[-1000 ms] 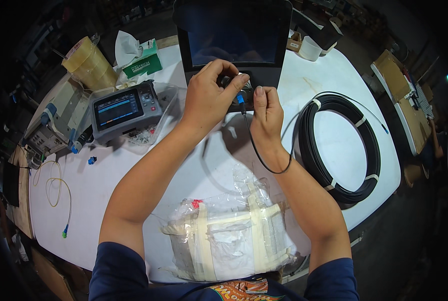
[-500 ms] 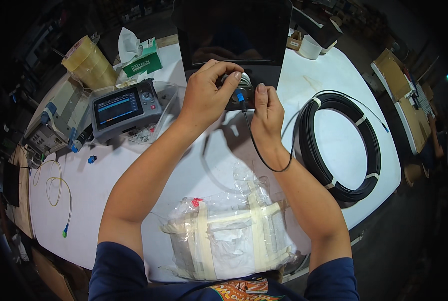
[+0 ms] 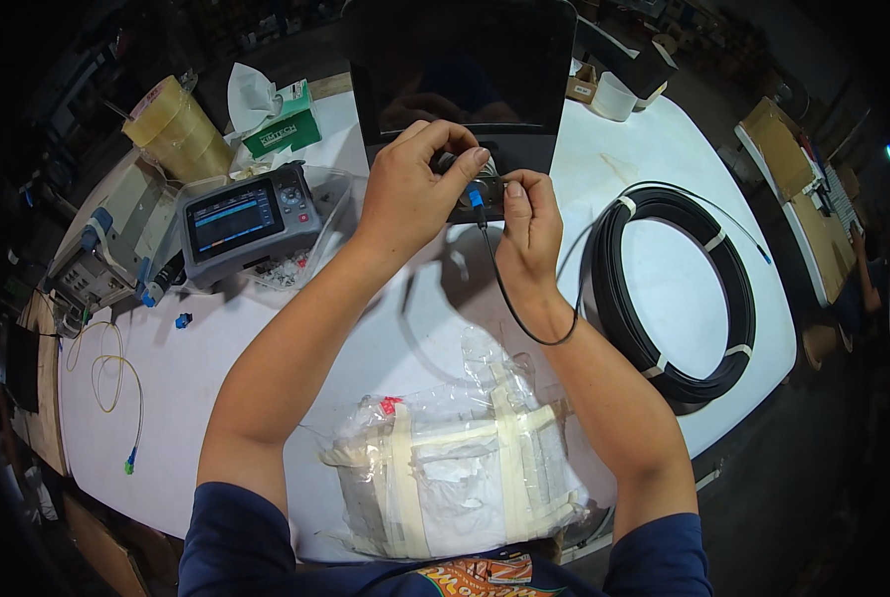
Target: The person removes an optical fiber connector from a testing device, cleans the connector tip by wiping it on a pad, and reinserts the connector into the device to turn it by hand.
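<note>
In front of a dark-screened monitor (image 3: 460,60), my hands meet at the fittings along its lower edge. A blue fiber connector (image 3: 476,198) points up into this part, between my hands. From it a thin black cable (image 3: 494,269) hangs down, loops across my right wrist and runs up to the black cable coil (image 3: 612,298). My left hand (image 3: 405,194) is closed, thumb and fingertips bent at the fittings left of the connector; what they grip is hidden. My right hand (image 3: 530,234) is curled just right of the connector, thumb and forefinger together at the fitting's edge.
Left stand a handheld tester (image 3: 246,224) on a clear tray, a grey instrument (image 3: 111,249), tape rolls (image 3: 176,129) and a green tissue box (image 3: 284,129). A yellow patch cord (image 3: 138,408) and blue adapter (image 3: 183,320) lie nearby. A taped plastic-wrapped bundle (image 3: 455,478) lies nearest me.
My right thumb and forefinger have shifted slightly, the forefinger now reaching to the fitting's edge. My left hand and the blue connector stay almost where they were.
</note>
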Demonstrator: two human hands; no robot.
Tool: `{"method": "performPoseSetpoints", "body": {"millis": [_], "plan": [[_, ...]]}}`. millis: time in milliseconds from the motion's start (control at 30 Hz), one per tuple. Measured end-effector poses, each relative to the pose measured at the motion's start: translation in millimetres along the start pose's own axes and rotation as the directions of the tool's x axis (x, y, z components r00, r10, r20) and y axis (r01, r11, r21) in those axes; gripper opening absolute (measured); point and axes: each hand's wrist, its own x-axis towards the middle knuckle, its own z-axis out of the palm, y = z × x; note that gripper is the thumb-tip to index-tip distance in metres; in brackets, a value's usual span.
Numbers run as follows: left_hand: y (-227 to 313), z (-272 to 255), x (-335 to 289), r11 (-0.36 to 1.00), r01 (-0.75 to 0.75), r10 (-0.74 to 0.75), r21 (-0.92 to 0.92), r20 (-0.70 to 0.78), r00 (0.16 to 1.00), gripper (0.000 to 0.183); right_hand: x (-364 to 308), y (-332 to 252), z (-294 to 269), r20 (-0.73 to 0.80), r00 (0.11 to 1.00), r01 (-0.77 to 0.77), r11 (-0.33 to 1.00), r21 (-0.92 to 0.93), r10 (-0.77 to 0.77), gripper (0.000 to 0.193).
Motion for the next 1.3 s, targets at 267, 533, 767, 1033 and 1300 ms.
{"method": "performPoseSetpoints", "body": {"millis": [267, 533, 767, 1033, 1300], "plan": [[-9.3, -5.0, 0.1, 0.997, -0.002, 0.009, -0.072, 0.097, 0.995, 0.018, 2.5, -11.4, -3.8, 0.032, 0.984, -0.169, 0.977, -0.128, 0.174, 0.038], [-7.6, -7.7, -1.5, 0.998, -0.012, 0.018, -0.061, 0.104, 0.994, 0.021, 0.9, -8.3, -3.1, 0.042, 0.995, -0.087, 0.994, -0.064, 0.09, 0.023], [-4.1, -8.3, -0.5, 0.999, 0.011, -0.005, -0.049, 0.119, 0.993, 0.021, 1.7, -2.9, -4.0, 0.038, 0.999, -0.023, 0.999, -0.041, 0.024, 0.019], [-6.7, -8.4, 1.4, 0.999, 0.008, -0.004, -0.038, 0.096, 0.995, 0.02, 1.8, -9.0, -3.1, 0.024, 0.985, -0.172, 0.985, 0.006, 0.172, 0.021], [-2.2, -7.6, 0.5, 1.0, 0.016, -0.015, -0.013, 0.061, 0.998, 0.019, 0.2, -3.6, -3.5, 0.044, 0.993, -0.112, 0.993, 0.026, 0.11, 0.022]]}}
